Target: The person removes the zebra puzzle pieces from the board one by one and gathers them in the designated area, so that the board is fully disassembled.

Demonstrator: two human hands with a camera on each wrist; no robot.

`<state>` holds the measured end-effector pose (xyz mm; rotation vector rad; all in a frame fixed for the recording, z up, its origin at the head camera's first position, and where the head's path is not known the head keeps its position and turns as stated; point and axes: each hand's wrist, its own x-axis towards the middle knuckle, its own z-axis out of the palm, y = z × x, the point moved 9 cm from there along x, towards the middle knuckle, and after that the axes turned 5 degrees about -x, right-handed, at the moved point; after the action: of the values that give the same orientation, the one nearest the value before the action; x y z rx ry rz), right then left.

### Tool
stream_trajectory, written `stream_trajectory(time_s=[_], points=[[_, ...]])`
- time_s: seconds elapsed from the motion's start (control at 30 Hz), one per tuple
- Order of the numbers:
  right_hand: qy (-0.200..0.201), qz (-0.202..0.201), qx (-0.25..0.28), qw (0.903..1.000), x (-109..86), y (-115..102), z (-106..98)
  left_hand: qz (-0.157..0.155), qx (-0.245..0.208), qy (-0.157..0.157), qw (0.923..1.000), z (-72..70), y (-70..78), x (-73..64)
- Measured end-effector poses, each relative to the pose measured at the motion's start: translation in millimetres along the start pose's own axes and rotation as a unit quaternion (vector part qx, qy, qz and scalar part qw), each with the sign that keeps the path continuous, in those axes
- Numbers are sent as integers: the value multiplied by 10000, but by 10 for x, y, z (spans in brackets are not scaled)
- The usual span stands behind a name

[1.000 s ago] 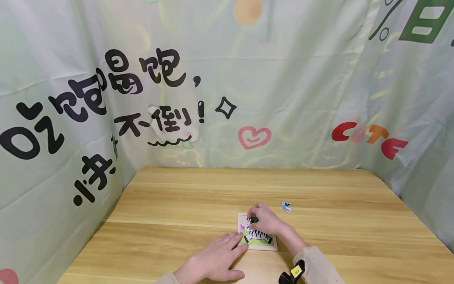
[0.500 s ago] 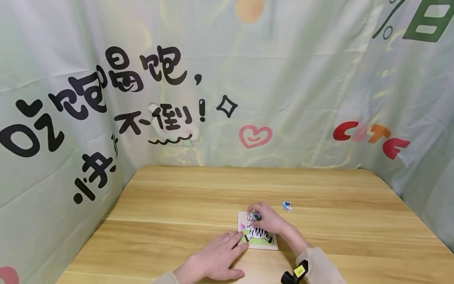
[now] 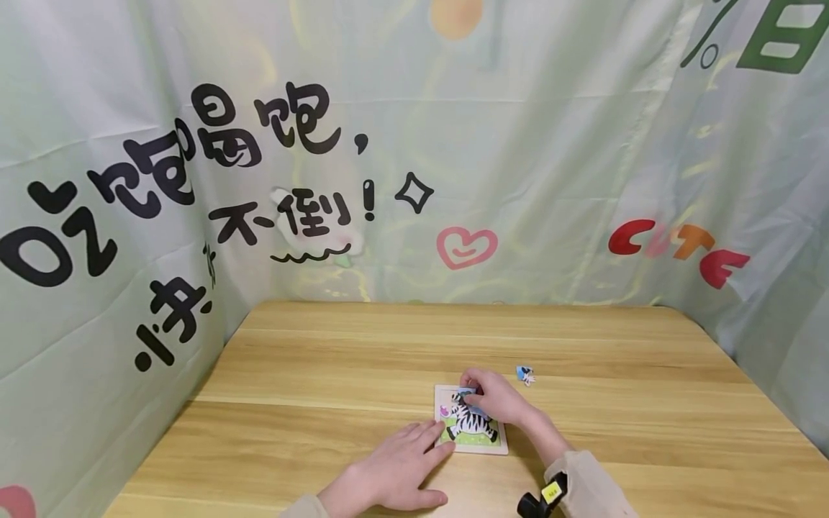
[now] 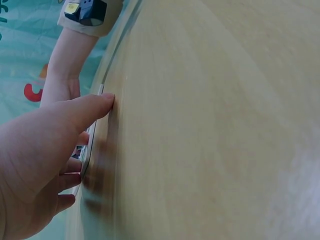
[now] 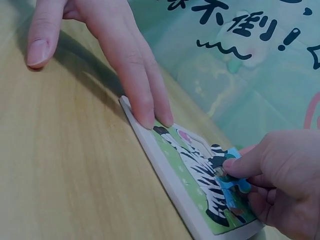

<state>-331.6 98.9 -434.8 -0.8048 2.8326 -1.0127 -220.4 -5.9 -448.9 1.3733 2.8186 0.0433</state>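
A small zebra jigsaw puzzle in a white-rimmed tray (image 5: 168,172) lies on the table. My right hand (image 3: 499,398) is over its upper part, pinching a puzzle piece (image 5: 218,161) in black, white and blue between thumb and fingers. The piece sits at the zebra's head, partly hidden by the fingertips in the right wrist view. My left hand (image 3: 406,466) lies flat, its extended fingertips resting on the tray's left edge and its thumb on the wood. Behind the right hand, a loose blue piece (image 3: 525,375) with zebra markings rests on the table.
The wooden table (image 3: 311,374) reaches back to a printed fabric curtain (image 3: 544,180), which also hangs along both sides. A black wrist camera (image 3: 540,500) is strapped over my right sleeve.
My right hand has turned and shifted slightly right over the puzzle, bringing the pinched piece down against the zebra's head. My left hand and the loose piece stay put.
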Motion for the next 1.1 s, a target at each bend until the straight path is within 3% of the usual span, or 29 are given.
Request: stream_trajectory(time_s=[0.43, 0.67, 1.1], points=[[44, -258, -375, 9990, -15, -52, -16, 0, 26, -37, 10000, 2, 3, 11], [-28, -159, -439, 9989, -32, -26, -14, -20, 55, -69, 10000, 17, 1, 25], [-32, -174, -239, 9996, -22, 2, 12, -159, 226, -129, 9995, -10, 42, 275]])
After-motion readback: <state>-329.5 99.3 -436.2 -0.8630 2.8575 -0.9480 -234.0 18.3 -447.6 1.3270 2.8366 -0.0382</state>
